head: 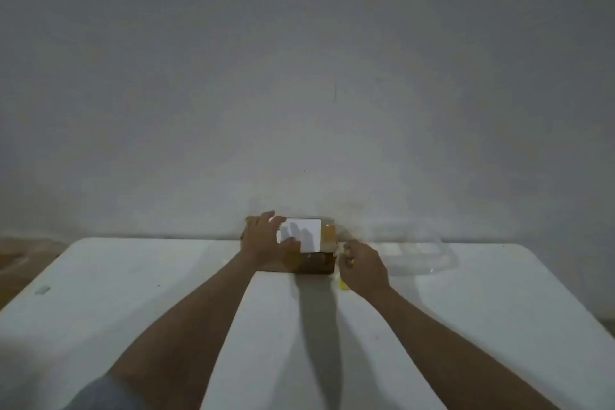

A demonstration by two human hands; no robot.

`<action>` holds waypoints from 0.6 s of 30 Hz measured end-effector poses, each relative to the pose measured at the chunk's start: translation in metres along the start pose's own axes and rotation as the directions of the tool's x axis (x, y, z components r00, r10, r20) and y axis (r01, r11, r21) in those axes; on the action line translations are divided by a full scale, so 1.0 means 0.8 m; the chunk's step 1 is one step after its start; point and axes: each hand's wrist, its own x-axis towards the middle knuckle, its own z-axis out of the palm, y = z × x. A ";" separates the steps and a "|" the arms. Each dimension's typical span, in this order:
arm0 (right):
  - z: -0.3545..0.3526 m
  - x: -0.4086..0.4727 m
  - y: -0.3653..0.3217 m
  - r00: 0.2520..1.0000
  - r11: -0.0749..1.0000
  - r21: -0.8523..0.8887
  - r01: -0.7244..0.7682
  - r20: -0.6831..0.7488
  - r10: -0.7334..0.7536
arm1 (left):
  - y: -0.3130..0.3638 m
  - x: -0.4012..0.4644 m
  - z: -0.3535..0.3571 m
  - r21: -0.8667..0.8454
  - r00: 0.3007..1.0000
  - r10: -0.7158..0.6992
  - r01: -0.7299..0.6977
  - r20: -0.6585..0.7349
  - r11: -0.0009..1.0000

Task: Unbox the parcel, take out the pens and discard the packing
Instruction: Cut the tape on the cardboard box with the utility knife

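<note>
A small brown cardboard parcel [322, 258] with a white label on top stands at the far edge of the white table [139, 309], against the wall. My left hand [263, 240] lies over the parcel's left side, fingers spread on its top. My right hand [364, 268] is just right of the parcel, its fingers closed around a small yellow tool [342, 285], whose lower end pokes out below the hand. The parcel's flaps look closed. No pens are visible.
A clear plastic container [416, 253] sits at the far right of the table, close to my right hand. A small grey mark [42, 290] is near the table's left edge. A grey wall rises right behind the table.
</note>
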 end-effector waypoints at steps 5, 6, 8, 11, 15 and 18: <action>0.049 -0.016 0.025 0.973 0.973 -0.043 -0.229 -0.019 0.228 | -0.028 -0.001 0.049 0.090 0.998 -0.044 0.039 0.051 0.995; 0.055 -0.016 0.028 0.965 0.964 -0.047 -0.260 -0.042 0.258 | -0.029 -0.001 0.056 0.082 0.996 -0.064 0.059 0.060 0.995; 0.068 -0.013 0.030 0.960 0.957 -0.101 -0.271 -0.097 0.262 | -0.028 -0.003 0.064 0.069 0.995 -0.079 0.075 0.056 0.995; 0.084 -0.011 0.031 0.947 0.948 -0.129 -0.292 -0.174 0.268 | -0.028 -0.011 0.076 0.038 0.997 -0.059 0.061 -0.045 0.997; 0.086 -0.003 0.025 0.908 0.918 -0.067 -0.390 -0.193 0.372 | -0.036 -0.009 0.083 0.012 0.996 -0.063 0.064 -0.067 0.998; 0.080 -0.003 0.021 0.888 0.898 0.022 -0.440 -0.136 0.438 | -0.037 -0.008 0.087 0.002 0.995 -0.049 0.050 -0.088 0.999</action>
